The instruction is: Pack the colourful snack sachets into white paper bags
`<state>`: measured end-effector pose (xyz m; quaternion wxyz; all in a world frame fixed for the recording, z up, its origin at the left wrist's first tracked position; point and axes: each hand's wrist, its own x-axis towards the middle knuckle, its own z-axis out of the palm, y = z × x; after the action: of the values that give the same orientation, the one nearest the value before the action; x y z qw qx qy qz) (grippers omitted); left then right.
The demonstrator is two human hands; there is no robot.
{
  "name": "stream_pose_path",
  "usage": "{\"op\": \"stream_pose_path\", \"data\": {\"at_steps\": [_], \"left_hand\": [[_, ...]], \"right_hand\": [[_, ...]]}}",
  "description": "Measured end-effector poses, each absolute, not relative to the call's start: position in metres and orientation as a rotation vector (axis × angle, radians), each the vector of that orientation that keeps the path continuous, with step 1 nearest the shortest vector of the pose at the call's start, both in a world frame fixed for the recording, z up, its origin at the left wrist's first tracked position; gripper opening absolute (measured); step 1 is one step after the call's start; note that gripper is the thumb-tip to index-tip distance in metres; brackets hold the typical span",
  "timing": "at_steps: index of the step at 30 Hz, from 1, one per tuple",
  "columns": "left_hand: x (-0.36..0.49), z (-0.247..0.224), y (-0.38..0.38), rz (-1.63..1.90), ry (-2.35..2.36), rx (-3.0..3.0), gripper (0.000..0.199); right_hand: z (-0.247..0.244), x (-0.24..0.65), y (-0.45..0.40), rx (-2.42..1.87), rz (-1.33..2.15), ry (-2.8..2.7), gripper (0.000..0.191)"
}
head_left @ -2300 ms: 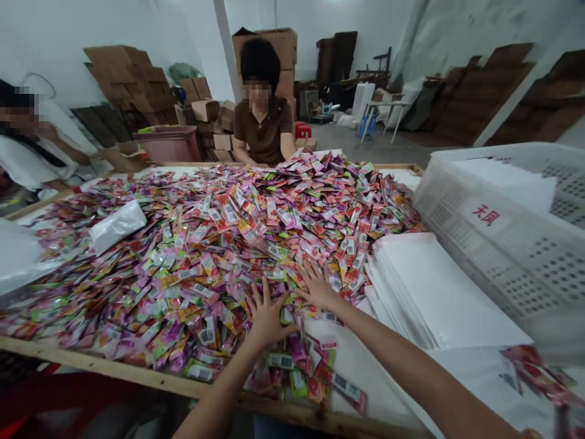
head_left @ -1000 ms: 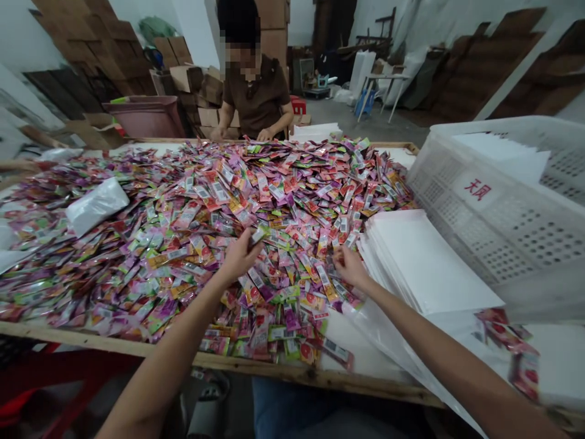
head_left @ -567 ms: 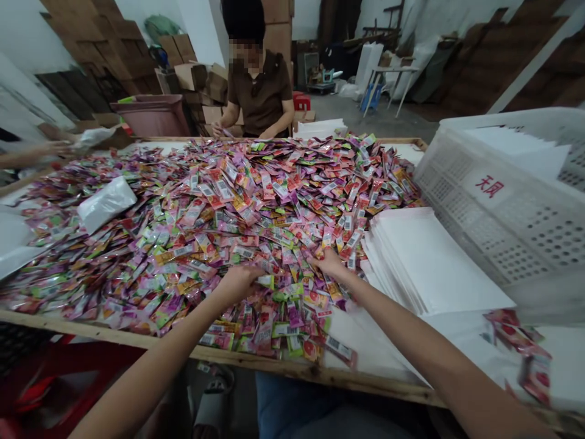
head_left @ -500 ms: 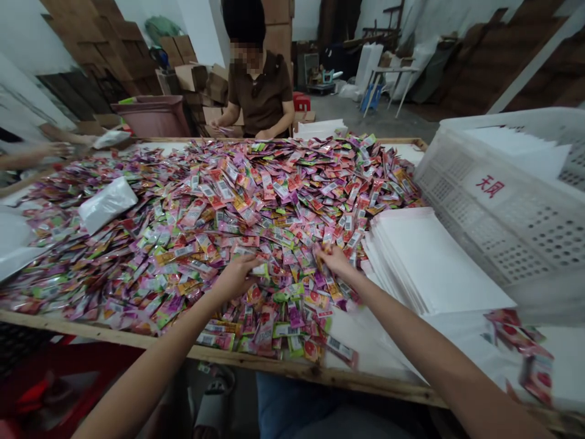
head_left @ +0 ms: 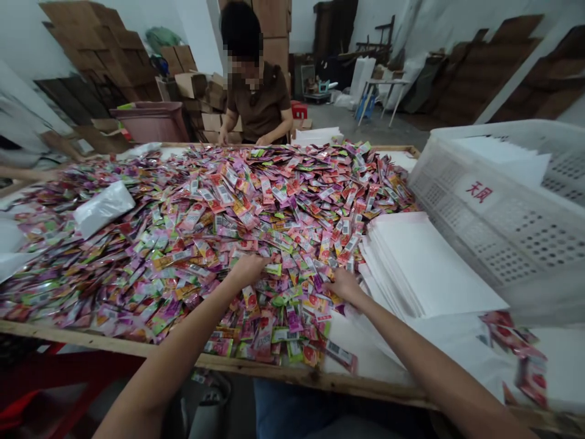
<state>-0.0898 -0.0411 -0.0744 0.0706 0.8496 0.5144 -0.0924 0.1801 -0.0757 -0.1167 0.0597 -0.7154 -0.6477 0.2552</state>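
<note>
Pinching a green-ended sachet (head_left: 273, 269) in our curled left hand (head_left: 248, 269), our right hand (head_left: 344, 285) half-closed, its hold unclear, the sachet heap (head_left: 256, 201) lying beneath and beyond both on our desk (head_left: 114, 344).

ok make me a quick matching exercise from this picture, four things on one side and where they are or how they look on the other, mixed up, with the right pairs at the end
1. left hand
2. right hand
3. crate
4. tub

A. red characters on its side
B. reddish-brown, beyond the table
C. fingers at a green-ended packet
D. among the packets, near the white stack

Pairs: 1-C, 2-D, 3-A, 4-B
</note>
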Motion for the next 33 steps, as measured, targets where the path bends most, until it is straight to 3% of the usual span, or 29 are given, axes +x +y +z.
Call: {"op": "stream_pose_path", "data": {"at_steps": [5,9,11,17,21,29,31,33], "left_hand": [[-0.104,-0.067,-0.040,0.001,1.653,2.545,0.029],[-0.113,-0.054,-0.041,0.266,1.662,2.499,0.029],[-0.109,-0.050,-0.048,0.237,1.592,2.384,0.030],[-0.073,-0.073,-0.072,-0.177,1.641,2.316,0.033],[-0.071,-0.088,-0.071,-0.163,1.666,2.282,0.033],[-0.095,-0.073,-0.066,0.692,1.461,2.131,0.029],[-0.089,-0.071,-0.073,0.764,1.453,2.058,0.034],[-0.078,-0.073,-0.082,0.648,1.452,2.086,0.041]], "right_hand": [[-0.107,0.206,-0.071,-1.903,0.935,-1.697,0.021],[-0.097,0.202,-0.063,-1.700,0.850,-1.500,0.042],[-0.094,0.183,-0.054,-1.734,0.871,-1.417,0.048],[-0.101,0.115,-0.026,-2.094,0.802,-1.737,0.029],[-0.107,0.113,-0.024,-2.052,0.841,-1.794,0.025],[-0.088,0.185,-0.029,-1.778,0.835,-1.554,0.036],[-0.087,0.195,-0.037,-1.679,0.820,-1.524,0.046],[-0.091,0.195,-0.047,-1.669,0.858,-1.500,0.043]]}}
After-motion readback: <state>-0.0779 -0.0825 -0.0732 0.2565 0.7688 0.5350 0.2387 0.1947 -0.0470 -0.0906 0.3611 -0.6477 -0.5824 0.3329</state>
